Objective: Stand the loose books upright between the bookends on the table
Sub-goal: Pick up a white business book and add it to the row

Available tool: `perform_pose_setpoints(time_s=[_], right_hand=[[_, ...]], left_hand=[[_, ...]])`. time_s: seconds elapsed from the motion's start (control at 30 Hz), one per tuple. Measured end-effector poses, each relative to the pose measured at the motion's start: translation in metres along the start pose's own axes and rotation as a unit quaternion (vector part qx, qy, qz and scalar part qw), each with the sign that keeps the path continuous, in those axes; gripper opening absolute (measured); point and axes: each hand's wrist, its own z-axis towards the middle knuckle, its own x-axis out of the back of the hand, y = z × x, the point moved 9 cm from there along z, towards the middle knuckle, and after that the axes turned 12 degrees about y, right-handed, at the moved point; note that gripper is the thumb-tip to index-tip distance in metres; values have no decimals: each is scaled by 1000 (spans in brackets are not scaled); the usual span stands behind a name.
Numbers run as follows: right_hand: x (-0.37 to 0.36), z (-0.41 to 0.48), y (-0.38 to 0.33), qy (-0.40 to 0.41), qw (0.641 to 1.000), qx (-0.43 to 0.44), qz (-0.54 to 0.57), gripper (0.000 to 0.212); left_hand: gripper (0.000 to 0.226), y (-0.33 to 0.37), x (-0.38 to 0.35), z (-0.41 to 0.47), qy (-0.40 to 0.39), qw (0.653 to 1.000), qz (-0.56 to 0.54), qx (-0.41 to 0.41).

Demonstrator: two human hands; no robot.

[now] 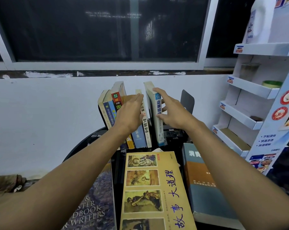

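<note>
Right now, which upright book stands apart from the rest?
The white-spined book at the row's right end: the right hand grips it, and a gap parts it from the others, which the left hand presses.

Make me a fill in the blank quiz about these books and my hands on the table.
The right hand grips the white-spined book, which stands ____.
The left hand presses on the row of standing books to that book's ____.
The black bookend stands to that book's ____.
The flat book between the writers' handbook and the blue and orange book has a ____ cover.
Missing words: upright; left; right; yellow.
</note>
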Motion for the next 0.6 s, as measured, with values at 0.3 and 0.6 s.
perform_pose_setpoints(time_s=[0.3, 0.6], right_hand=[[-5, 1, -5, 16, 1000, 16, 16, 83], [-1, -3, -6, 12, 1000, 15, 9, 84]], left_hand=[[72, 1, 1, -1, 6, 1000, -13, 5], [70, 2, 2, 1, -12, 1000, -15, 8]])
